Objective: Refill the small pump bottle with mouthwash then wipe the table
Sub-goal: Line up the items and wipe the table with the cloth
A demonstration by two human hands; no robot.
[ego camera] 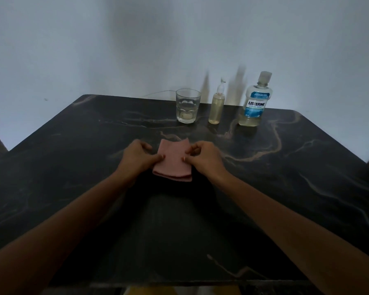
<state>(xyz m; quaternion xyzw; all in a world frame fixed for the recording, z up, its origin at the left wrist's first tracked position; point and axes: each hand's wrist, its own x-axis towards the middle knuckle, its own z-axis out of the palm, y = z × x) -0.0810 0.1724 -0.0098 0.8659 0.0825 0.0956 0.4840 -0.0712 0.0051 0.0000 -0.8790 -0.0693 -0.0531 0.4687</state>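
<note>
A folded pink cloth [173, 161] lies on the dark marble table [285, 177] near its middle. My left hand [137, 156] pinches the cloth's left edge and my right hand [205, 157] pinches its right edge. At the back stand the small pump bottle [216, 107] with yellowish liquid and its pump on, and the capped Listerine mouthwash bottle [255, 103] to its right, with liquid low in it.
A clear drinking glass [188, 106] with a little liquid at the bottom stands left of the pump bottle. A pale wall rises right behind the table. A thin wire [156, 93] runs along the back edge.
</note>
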